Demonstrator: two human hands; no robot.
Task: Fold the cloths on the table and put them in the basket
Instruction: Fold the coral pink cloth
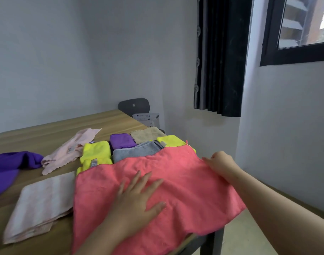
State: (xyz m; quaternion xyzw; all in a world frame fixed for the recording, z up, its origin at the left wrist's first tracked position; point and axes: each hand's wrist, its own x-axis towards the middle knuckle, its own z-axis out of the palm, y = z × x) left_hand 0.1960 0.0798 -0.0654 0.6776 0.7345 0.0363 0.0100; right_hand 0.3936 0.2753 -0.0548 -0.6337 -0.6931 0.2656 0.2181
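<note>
- Spread cloth (185, 181) on the table (47, 133), under the left fingers (139, 183); right fingers (210, 161) at its far right edge.
- Folded cloths (137, 145) just beyond the fingers.
- Another folded cloth (39, 203) left of them.
- Basket (148, 119) well beyond, past the table.

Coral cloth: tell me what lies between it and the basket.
A grey cloth, a folded purple cloth, a beige cloth and a yellow cloth lie on the table between the coral cloth and the grey basket beyond the far edge. All lie low.
</note>
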